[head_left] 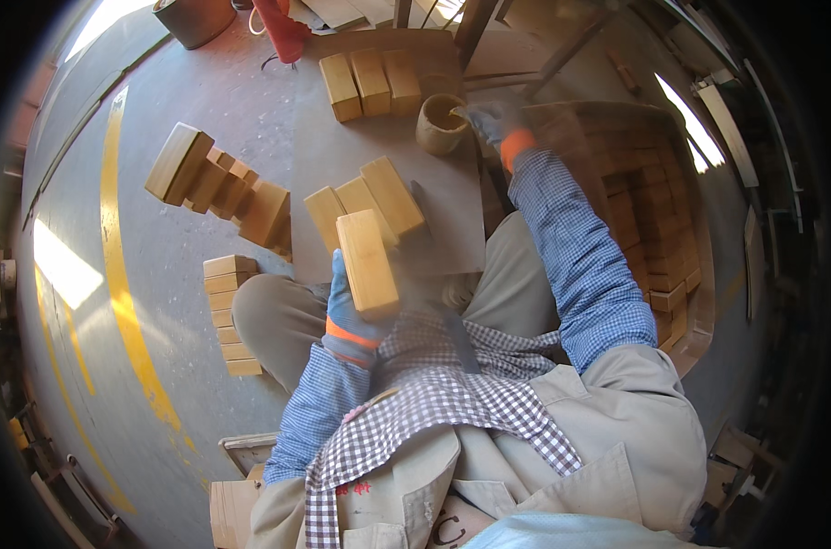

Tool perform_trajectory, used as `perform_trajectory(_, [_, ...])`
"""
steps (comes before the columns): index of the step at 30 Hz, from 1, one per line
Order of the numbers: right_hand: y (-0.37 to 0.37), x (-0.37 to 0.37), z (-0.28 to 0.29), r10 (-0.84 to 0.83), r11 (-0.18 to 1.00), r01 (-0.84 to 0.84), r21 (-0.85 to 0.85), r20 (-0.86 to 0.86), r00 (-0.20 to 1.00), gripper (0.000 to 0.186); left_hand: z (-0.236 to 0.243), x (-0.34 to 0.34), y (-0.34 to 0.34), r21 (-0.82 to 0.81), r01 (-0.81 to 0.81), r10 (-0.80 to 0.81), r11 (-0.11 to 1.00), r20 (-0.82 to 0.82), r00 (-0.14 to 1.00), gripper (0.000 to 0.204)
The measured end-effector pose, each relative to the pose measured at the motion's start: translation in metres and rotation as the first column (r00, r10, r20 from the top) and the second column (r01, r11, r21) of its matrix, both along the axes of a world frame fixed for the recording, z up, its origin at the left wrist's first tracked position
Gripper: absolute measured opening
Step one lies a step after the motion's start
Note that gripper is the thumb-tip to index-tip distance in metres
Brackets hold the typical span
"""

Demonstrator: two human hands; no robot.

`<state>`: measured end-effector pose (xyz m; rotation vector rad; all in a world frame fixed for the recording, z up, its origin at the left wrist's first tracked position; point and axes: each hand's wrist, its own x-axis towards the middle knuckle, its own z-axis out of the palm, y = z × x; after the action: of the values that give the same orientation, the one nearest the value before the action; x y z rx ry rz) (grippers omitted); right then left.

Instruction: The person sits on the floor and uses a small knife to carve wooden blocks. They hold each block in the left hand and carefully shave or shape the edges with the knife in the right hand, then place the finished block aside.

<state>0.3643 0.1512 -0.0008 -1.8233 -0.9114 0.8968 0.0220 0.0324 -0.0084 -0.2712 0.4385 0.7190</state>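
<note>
My left hand [344, 306], in a blue-grey glove with an orange cuff, is closed around a pale wooden block [368, 261] held tilted above my lap. Three similar blocks [365, 199] lie side by side on the brown board just beyond it. At the far right of the board, my gloved right hand [491, 123] reaches to the rim of a round, tan cup [437, 133]. Its fingers look pinched on something small and yellowish at the rim, blurred and too small to name. The cup's contents are hard to make out.
Three more blocks [370, 84] stand at the board's [329, 142] far end. Block stacks [191, 169] rise on its left, with another pile [231, 311] by my left knee. A large cardboard box [704, 302] of blocks sits at right. A dark bucket [194, 20] stands far left.
</note>
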Motion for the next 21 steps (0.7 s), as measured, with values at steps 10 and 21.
perform_trajectory(10, [-0.08, -0.06, 0.034, 0.127, 0.991, -0.13, 0.023, -0.422, 0.898, 0.018, -0.003, 0.006, -0.004, -0.037, -0.055, 0.056, 0.998, 0.02, 0.998, 0.05])
perform_trajectory(21, [-0.107, -0.167, 0.052, 0.501, 0.787, -0.547, 0.287, 0.222, 0.837, 0.016, -0.013, 0.001, -0.007, 0.093, -0.045, 0.03, 0.995, 0.157, 0.987, 0.058])
